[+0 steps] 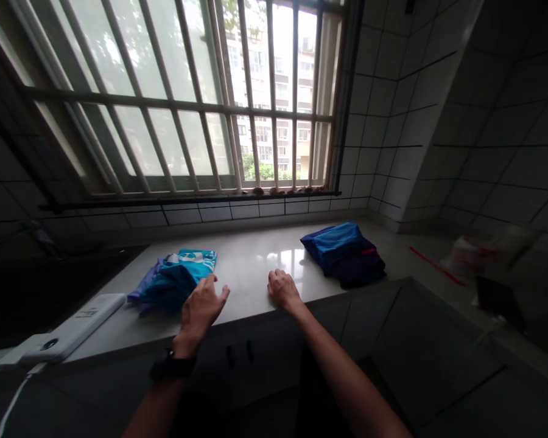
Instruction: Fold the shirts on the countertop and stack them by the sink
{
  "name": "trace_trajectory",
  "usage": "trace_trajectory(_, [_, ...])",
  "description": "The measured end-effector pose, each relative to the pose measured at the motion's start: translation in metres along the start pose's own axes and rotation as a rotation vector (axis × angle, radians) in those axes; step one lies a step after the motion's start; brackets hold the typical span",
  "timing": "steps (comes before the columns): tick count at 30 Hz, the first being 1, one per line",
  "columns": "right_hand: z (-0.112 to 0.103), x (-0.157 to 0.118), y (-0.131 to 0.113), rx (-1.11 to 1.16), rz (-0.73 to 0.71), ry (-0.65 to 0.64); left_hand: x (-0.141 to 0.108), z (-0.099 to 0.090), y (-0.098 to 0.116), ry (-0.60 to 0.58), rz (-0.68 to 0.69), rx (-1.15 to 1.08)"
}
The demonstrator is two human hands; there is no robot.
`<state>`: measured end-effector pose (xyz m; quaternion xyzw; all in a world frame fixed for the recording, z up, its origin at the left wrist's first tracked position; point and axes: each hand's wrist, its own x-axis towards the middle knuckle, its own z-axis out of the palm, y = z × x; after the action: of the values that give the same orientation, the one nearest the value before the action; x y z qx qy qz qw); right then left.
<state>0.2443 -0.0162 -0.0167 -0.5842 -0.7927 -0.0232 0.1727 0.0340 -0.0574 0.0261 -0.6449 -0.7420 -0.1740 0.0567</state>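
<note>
A crumpled teal garment [168, 285] with white lettering lies at the left of the counter, a purple cloth [142, 286] showing under its left side. My left hand [204, 307] hovers at its right edge, thumb and fingers apart, holding nothing; whether it touches the cloth I cannot tell. Near the middle of the counter, my right hand [282, 288] rests with its fingers curled in, and nothing shows in them. To its right sits a folded pile of blue and dark navy clothes [342, 252], apart from the hand.
A white power strip [73, 325] with a cable lies at the counter's left front, beside a dark sink [50, 292]. On the right are a red strip [438, 266], a whitish bag [468, 252] and a dark flat object [500, 301]. A barred window [201, 109] stands behind the counter [246, 255].
</note>
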Motion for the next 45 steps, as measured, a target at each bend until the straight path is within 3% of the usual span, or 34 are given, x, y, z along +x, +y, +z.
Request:
trace_trajectory(2, [-0.001,-0.001,0.0,0.004,-0.002,-0.009,-0.005,0.013,0.014,-0.02,0.1,0.004])
trace_trajectory(4, [-0.002,-0.003,0.002,0.01,-0.01,-0.019,-0.004,0.02,0.014,0.071,0.129,0.056])
trace_trajectory(7, [-0.002,-0.004,0.003,0.017,-0.011,-0.034,0.009,0.012,-0.009,0.3,-0.009,0.117])
trace_trajectory(8, [-0.002,-0.004,0.002,0.021,-0.012,-0.038,0.015,0.005,-0.021,0.311,-0.061,0.133])
trace_trajectory(10, [-0.002,-0.004,0.001,0.035,-0.013,-0.041,0.026,-0.01,-0.046,0.162,-0.096,0.167])
trace_trajectory(12, [-0.002,-0.004,0.001,0.05,-0.009,-0.044,0.034,-0.024,-0.068,-0.104,-0.036,0.202])
trace_trajectory(14, [-0.003,-0.003,0.0,0.066,-0.004,-0.05,0.038,-0.033,-0.082,-0.23,0.022,0.245])
trace_trajectory(19, [-0.001,-0.002,0.001,0.076,0.02,-0.063,0.042,-0.049,-0.096,-0.04,-0.013,0.259])
trace_trajectory(21, [0.0,-0.002,0.001,0.07,0.02,-0.062,0.045,-0.059,-0.098,-0.073,-0.092,0.257])
trace_trajectory(24, [0.002,-0.001,0.001,0.067,0.018,-0.048,0.044,-0.072,-0.09,-0.223,-0.194,0.267])
trace_trajectory(26, [0.002,-0.001,0.001,0.066,0.019,-0.043,0.038,-0.073,-0.072,-0.161,-0.078,0.253])
trace_trajectory(29, [0.002,-0.001,0.001,0.063,0.016,-0.043,0.022,-0.053,-0.031,-0.047,0.228,0.112])
trace_trajectory(33, [0.001,-0.002,0.001,0.057,0.016,-0.038,0.006,0.003,0.007,-0.199,0.306,-0.201])
trace_trajectory(37, [0.0,-0.002,0.001,0.043,0.006,-0.039,0.013,0.043,-0.001,-0.262,0.255,-0.591])
trace_trajectory(40, [0.0,0.0,0.001,0.035,0.0,-0.033,0.024,0.05,-0.014,-0.248,0.181,-0.772])
trace_trajectory(45, [-0.002,0.0,0.001,0.024,0.001,-0.036,0.03,0.053,-0.022,-0.202,0.126,-0.821])
